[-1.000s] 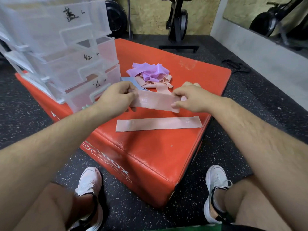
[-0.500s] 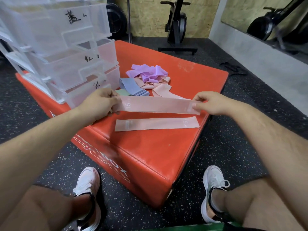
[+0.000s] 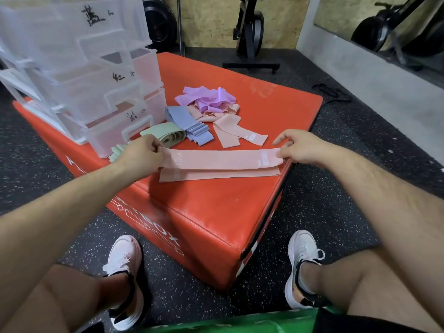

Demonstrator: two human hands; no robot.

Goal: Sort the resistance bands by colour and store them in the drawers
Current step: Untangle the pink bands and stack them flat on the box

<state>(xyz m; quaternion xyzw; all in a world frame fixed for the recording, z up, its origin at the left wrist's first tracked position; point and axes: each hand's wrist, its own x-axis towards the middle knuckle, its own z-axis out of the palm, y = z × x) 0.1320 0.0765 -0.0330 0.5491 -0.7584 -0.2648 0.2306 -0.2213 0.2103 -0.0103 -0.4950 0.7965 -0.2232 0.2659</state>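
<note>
in the head view, the left hand and the right hand are far apart, and each one pinches an end of a long pink band. the band is pulled out flat just over the near right edge of the red box. a second pink band lies flat on the red box right under it, so it looks like the held one is about to be laid on top to make a pink pile. the clear drawers stand on the left side of the red box, with writing on their fronts. i cannot tell if any band is inside them. more loose pink bands lie in the middle of the red box, a heap of purple bands lies nearer its far side, and blue bands and green bands sit in folded stacks on the left part of the red box. i think the job is about half done: blue and green look sorted, pink is being sorted, purple is a messy heap, and all the bands i can see are out on the red box, not put away.
</note>
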